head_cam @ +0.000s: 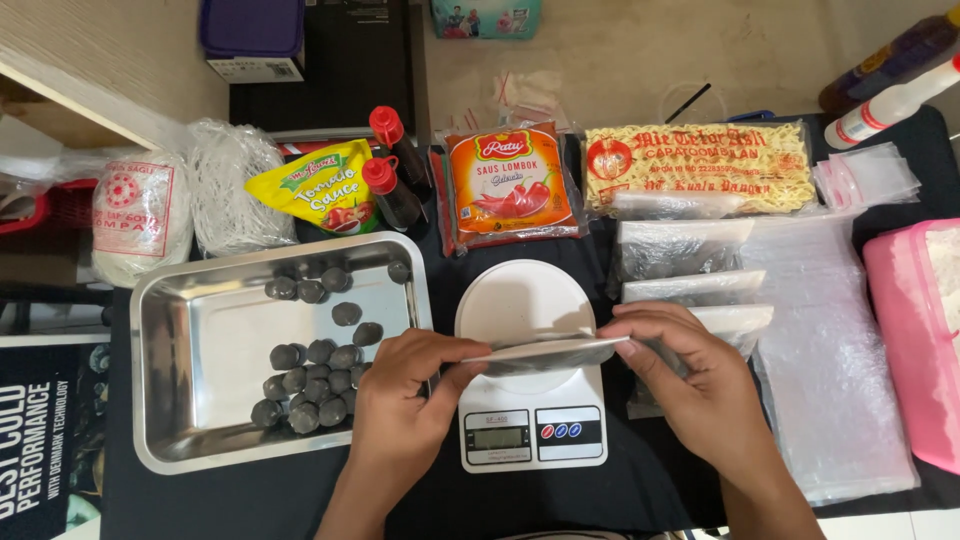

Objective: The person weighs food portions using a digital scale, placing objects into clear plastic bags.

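over the white scale [525, 300], left hand [405, 385] and right hand [690, 375] pinch a plastic bag [545, 352], lying crosswise, left to right.

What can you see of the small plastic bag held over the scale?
The small plastic bag is clear, thin and glossy, with dark round contents showing dimly through it. It lies roughly flat, its top edge a pale strip tilted slightly up to the right. The left hand pinches its left end and the right hand grips its right end. It sits over the round white plate of the kitchen scale; whether it rests on the plate cannot be told.
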